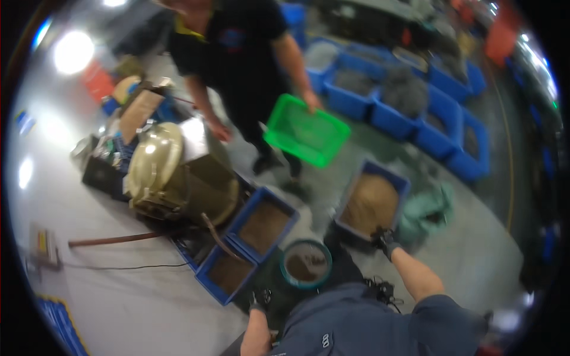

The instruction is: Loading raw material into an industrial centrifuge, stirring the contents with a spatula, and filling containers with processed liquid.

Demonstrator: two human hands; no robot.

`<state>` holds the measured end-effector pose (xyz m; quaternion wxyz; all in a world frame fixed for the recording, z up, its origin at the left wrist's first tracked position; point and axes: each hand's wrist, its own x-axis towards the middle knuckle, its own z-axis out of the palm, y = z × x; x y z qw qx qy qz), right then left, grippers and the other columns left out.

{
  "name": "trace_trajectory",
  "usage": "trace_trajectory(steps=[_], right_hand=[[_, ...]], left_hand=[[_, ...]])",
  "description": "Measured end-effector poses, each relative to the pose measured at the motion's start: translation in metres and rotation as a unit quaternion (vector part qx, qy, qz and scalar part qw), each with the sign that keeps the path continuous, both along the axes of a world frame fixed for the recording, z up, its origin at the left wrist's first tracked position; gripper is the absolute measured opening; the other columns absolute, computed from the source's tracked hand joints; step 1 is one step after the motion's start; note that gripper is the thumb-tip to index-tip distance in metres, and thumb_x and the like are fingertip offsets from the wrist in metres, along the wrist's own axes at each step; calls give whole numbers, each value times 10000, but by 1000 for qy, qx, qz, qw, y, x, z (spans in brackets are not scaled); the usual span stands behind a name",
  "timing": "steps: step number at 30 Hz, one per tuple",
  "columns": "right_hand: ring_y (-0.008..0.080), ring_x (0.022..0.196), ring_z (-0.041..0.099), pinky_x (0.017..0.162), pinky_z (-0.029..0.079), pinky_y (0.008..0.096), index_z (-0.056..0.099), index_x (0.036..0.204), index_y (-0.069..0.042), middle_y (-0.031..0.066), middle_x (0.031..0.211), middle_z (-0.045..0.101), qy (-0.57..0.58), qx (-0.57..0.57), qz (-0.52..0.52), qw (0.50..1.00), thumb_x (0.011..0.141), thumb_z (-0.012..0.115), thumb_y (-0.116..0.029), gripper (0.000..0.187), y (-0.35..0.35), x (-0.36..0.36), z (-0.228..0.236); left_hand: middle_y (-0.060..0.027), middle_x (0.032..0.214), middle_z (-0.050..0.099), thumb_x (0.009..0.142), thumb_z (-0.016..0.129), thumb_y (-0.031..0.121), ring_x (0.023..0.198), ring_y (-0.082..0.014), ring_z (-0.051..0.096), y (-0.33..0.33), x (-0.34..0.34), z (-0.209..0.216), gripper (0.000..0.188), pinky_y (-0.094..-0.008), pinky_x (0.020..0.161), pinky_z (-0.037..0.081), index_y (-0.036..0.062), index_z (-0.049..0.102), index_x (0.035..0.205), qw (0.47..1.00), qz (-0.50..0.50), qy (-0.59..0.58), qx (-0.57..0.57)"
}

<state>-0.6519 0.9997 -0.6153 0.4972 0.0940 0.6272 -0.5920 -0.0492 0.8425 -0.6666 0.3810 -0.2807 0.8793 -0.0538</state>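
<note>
My right hand [385, 240], in a dark glove, is at the near right corner of a blue bin [347, 228], with its fingers closed on the rim. Tan, grainy material [372, 202] fills much of that bin. My left hand [261, 298], also gloved, hovers low beside another blue bin [209, 283] of brown material; blur hides how its fingers are set. Between my hands, close to my body, stands a round teal-rimmed tub [326, 274] with liquid and dark brown matter inside.
Facing me, a person [237, 59] in black holds a green basket [325, 155]. A further blue bin [291, 222] adjoins an olive drum-shaped machine [205, 184]. Several blue bins [350, 104] stand at the back right. A crumpled green bag [430, 210] lies right of the tan-filled bin.
</note>
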Motion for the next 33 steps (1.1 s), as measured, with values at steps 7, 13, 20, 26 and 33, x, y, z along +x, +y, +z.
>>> trace_trajectory(steps=[7,13,20,26,33], right_hand=[[288,482,565,409,436,358,605,841,3,172,668,619,-81,185,-176,963,945,472,-496,527,242,110,37],[317,615,588,502,458,392,569,1026,34,203,822,636,-254,31,-353,900,972,325,-516,604,442,191,-20],[342,927,606,739,502,446,514,1213,33,244,1166,590,-151,156,-286,933,948,277,-452,601,492,228,-61],[141,731,649,564,509,295,655,1020,-180,37,902,685,-114,207,-115,965,905,467,-214,223,568,208,-57],[205,1071,606,863,487,422,653,1095,-235,-3,1185,632,214,314,484,788,900,438,-406,337,623,94,-80]], left_hand=[[-224,1451,356,970,260,499,1372,-379,285,-45,-41,47,606,-525,1122,229,57,381,1367,-210,-806,-361,-420],[-244,1403,413,987,227,480,1324,-401,359,-33,-146,94,591,-485,1125,248,32,395,1335,-384,-731,-331,-456],[-228,1392,433,990,295,466,1309,-366,392,1,-255,103,564,-460,1096,304,35,386,1344,-427,-688,-293,-508],[-214,1323,510,958,409,515,1161,-367,542,31,-311,41,634,-457,992,431,11,401,1344,-533,-550,-278,-580],[-156,1159,621,972,404,460,1083,-328,584,145,-419,131,474,-450,941,470,56,578,1149,-514,-621,-331,-490]])
